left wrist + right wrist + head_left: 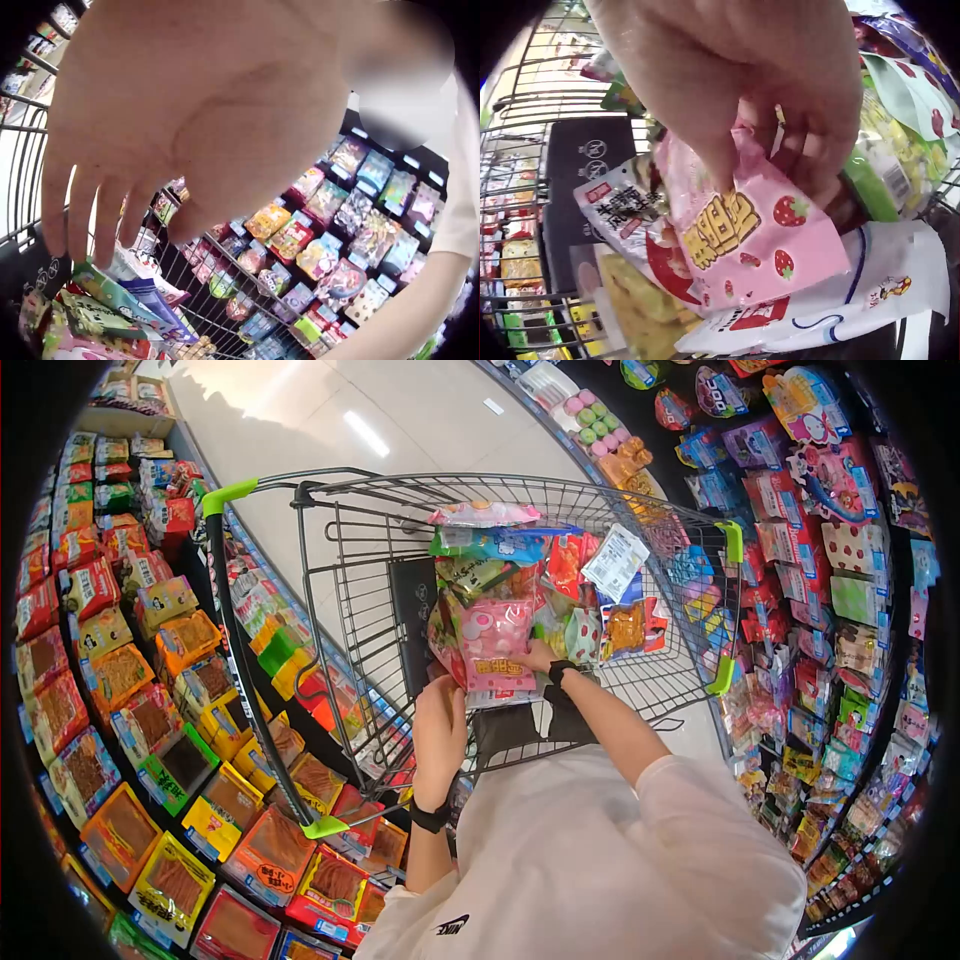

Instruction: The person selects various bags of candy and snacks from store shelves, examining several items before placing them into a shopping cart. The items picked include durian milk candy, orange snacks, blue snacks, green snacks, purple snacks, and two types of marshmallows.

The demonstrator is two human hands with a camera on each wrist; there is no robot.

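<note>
A pink candy bag with strawberries printed on it (784, 240) lies on top of other snack bags in a wire shopping cart (345, 575). My right hand (541, 659) pinches the bag, the thumb pressed on its front and the fingers behind it. Just left of the bag's lower edge is my left hand (438, 732), its fingers straight and together over the cart's near side. Nothing shows in its palm in the left wrist view. Around the pink bag are a silver and red bag (634, 206), a white bag (877, 277) and a green-yellow bag (892, 161).
Snack shelves (165, 760) rise close on the left, stacked with packs. Hanging candy packs (790, 540) line the right side. A black panel (412, 625) stands inside the cart, left of the bags. Pale tiled floor (310, 420) shows beyond the cart.
</note>
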